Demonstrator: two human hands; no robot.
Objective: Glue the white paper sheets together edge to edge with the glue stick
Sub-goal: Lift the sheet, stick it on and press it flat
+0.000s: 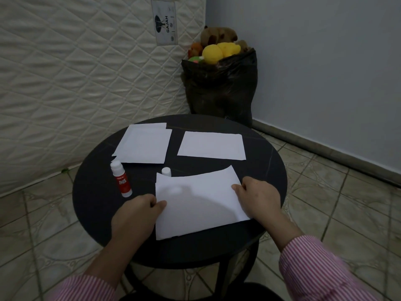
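We look down at a round black worktop point(91, 192) with both our hands on a white sheet point(195, 205) at the near side. Our left hand point(136, 213) pinches the sheet's left edge, its fingers point(161, 204) closed narrowly on the paper. Our right hand point(258, 198) holds the right edge the same way, thumb on top. The sheet's long axis runs left to right between the hands, and its far edge bows up off the surface. It may be more than one sheet stacked; we cannot tell.

The glue stick point(121, 179) lies capped, just left of the sheet and slightly farther away, its long axis running near to far and its cap pointing away from us. Our left hand is clearly the nearer one to it. A small white cap or second tube point(166, 171) stands at the sheet's far left corner, partly hidden by the paper.

On the far side lie two more pieces: a left stack of sheets point(143, 144) and a right sheet point(211, 145), apart from each other with bare surface between. A narrow strip of open worktop separates them from the held sheet. The held sheet's near edge sits close to the worktop rim, so room for moving lies mainly toward the far side.
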